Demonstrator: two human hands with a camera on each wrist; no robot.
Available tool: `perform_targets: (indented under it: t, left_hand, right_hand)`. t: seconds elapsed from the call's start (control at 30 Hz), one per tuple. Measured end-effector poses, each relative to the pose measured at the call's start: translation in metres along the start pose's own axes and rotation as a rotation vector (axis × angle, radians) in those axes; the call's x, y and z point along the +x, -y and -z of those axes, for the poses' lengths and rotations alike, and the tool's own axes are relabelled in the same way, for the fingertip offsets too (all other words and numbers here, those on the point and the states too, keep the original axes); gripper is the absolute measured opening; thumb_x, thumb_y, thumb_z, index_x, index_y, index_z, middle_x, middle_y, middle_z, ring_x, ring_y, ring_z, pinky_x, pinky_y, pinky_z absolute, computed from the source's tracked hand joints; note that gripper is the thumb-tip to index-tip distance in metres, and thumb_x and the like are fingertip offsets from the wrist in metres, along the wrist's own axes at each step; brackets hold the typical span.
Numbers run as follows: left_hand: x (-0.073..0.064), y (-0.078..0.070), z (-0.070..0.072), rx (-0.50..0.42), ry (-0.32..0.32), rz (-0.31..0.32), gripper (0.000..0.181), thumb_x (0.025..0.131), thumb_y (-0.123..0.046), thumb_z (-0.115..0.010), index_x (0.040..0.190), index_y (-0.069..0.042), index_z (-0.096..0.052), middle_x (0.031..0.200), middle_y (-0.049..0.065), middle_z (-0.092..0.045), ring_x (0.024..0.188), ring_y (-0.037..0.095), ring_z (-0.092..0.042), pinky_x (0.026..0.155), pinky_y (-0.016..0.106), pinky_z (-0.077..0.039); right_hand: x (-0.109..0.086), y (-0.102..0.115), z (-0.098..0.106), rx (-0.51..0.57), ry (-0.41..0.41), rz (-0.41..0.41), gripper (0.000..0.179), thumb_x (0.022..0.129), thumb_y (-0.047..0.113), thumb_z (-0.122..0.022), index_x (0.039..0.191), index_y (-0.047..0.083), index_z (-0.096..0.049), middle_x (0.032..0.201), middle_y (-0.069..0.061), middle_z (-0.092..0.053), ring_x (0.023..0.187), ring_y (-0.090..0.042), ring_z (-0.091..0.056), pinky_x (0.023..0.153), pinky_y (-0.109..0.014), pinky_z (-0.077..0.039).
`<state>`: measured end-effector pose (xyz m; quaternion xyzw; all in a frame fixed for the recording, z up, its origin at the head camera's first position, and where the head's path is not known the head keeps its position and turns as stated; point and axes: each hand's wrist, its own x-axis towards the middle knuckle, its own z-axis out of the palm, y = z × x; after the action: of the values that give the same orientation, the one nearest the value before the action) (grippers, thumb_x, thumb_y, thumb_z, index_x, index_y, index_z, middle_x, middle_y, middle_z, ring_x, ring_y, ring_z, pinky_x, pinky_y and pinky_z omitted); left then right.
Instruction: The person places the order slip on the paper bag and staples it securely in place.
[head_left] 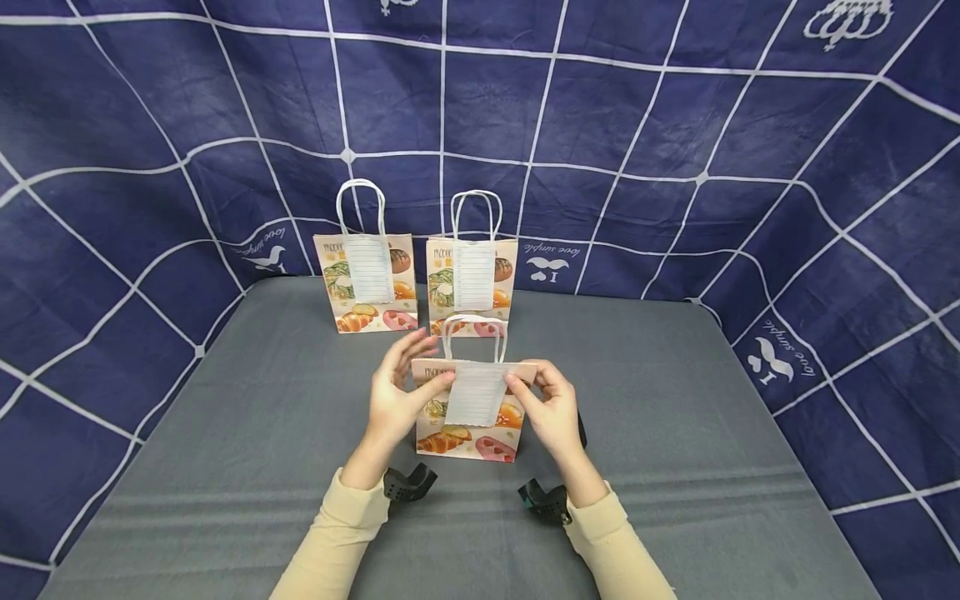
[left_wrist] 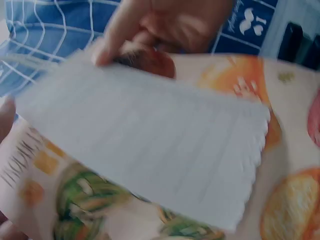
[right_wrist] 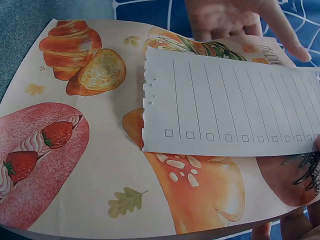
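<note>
A printed paper bag (head_left: 465,443) with white twisted handles (head_left: 475,318) stands upright between the hands, its front showing bread and pastries. Over that front hangs a lined white paper sheet (right_wrist: 225,105) with small checkboxes and a torn, perforated lower edge. My right hand (head_left: 553,412) pinches the bag's upper right edge, thumb on the sheet's right side and fingers behind the bag. At the upper left corner is my left hand (head_left: 393,400), fingers spread and thumb reaching toward the sheet's upper left edge. In the right wrist view the left hand shows behind the bag.
Behind stand two similar bags, the left bag (head_left: 341,319) and the right bag (head_left: 438,312), each with a lined sheet on its front. Grey cloth (head_left: 675,433) covers the table. A blue curtain (head_left: 600,108) with white grid lines surrounds the back and sides.
</note>
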<state>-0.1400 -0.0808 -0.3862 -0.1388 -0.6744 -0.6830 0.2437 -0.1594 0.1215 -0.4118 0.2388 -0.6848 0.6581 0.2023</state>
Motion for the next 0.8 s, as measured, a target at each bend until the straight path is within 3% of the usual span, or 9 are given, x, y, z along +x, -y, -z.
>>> perform_targets:
  t: [0.1,0.2,0.3,0.5,0.8]
  left_hand:
    - [0.000,0.008,0.003,-0.053,0.091,0.111,0.054,0.073,0.016,-0.070,0.123,0.013,-0.049,0.105,0.012,-0.068,0.090,0.013,-0.064,0.081,0.022,-0.049]
    - [-0.002,0.021,0.001,-0.075,0.101,0.172,0.041,0.075,0.012,-0.072,0.114,0.013,-0.057,0.088,-0.005,-0.070,0.075,0.006,-0.065,0.066,0.022,-0.053]
    - [-0.003,0.033,-0.001,-0.084,0.077,0.199,0.029,0.075,0.008,-0.074,0.103,0.010,-0.064,0.080,-0.008,-0.070,0.070,0.007,-0.065,0.062,0.024,-0.054]
    - [-0.004,0.037,-0.003,-0.099,0.063,0.173,0.018,0.075,0.001,-0.077,0.091,0.005,-0.070,0.079,0.000,-0.071,0.069,0.011,-0.066,0.060,0.025,-0.054]
    - [-0.003,0.038,0.000,-0.099,0.124,0.133,0.016,0.078,0.001,-0.074,0.091,0.009,-0.070,0.085,-0.003,-0.071,0.070,0.007,-0.065,0.061,0.022,-0.053]
  right_hand:
    - [0.001,0.012,-0.003,-0.021,-0.003,-0.007,0.011,0.082,-0.014,-0.063,0.091,-0.011,-0.059,0.082,-0.011,-0.065,0.077,-0.008,-0.058,0.070,-0.021,-0.048]
    - [0.001,0.020,-0.005,-0.051,-0.010,-0.007,0.012,0.080,-0.016,-0.063,0.090,-0.011,-0.058,0.077,-0.011,-0.062,0.071,-0.004,-0.052,0.065,-0.021,-0.044]
    - [0.001,0.022,-0.005,-0.075,-0.022,-0.019,0.013,0.079,-0.015,-0.065,0.089,-0.010,-0.059,0.074,-0.011,-0.060,0.069,-0.005,-0.049,0.064,-0.022,-0.042]
    - [0.001,0.021,-0.005,-0.077,-0.026,-0.018,0.012,0.079,-0.014,-0.065,0.089,-0.010,-0.059,0.074,-0.015,-0.060,0.068,-0.006,-0.049,0.064,-0.022,-0.042]
    - [0.001,0.019,-0.005,-0.063,-0.027,0.001,0.014,0.078,-0.016,-0.065,0.088,-0.009,-0.059,0.073,-0.011,-0.060,0.068,-0.006,-0.049,0.064,-0.021,-0.042]
